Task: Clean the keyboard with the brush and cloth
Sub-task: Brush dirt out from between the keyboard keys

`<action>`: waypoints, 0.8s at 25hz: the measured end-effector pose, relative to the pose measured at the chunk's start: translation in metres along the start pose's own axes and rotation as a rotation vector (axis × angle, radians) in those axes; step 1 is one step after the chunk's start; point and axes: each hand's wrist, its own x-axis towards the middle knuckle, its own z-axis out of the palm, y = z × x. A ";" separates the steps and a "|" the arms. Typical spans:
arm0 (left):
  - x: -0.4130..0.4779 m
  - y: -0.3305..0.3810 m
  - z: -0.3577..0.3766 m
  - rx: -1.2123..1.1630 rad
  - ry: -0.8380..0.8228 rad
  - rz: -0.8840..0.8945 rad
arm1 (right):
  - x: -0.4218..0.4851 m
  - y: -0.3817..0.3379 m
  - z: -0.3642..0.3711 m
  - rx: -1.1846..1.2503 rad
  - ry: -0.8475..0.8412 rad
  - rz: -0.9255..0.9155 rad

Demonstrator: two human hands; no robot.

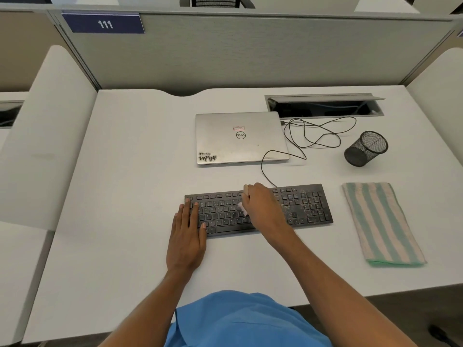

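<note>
**Keyboard Cleaning: Brush Applied to the Key Field**

The keyboard is lying flat on the white desk, in front of the person and nearer than the closed silver laptop; a thin black cable is running in loose loops from the keyboard's far edge past the laptop's right side towards the open cable hatch

The right hand is gripping the brush with its fingers curled round the handle; the pale handle end is projecting above the hand towards the far edge of the keyboard, and the light bristles are touching the keys near the middle of the letter block; the bristles are appearing slightly blurred

The left hand is resting on the left end of the keyboard with its fingers straight and flat, holding nothing; the fingertips are lying over the leftmost keys and the heel of the hand is lying on the desk

Pale specks are showing on the right part of the keyboard, around the arrow keys and the number pad

The cloth, striped in green and pale pink, is lying folded on the desk just to the right of the keyboard, apart from both hands; a black mesh cup is lying tilted on the desk beyond the cloth
</note>
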 end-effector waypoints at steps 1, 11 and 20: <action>0.000 0.000 0.000 0.000 0.001 0.001 | 0.001 -0.001 -0.003 -0.020 -0.019 0.011; -0.001 0.000 0.000 -0.006 -0.001 -0.002 | 0.000 -0.004 0.002 -0.037 -0.012 -0.015; -0.002 0.001 0.000 0.007 -0.007 -0.004 | 0.003 0.009 -0.026 0.045 0.115 0.118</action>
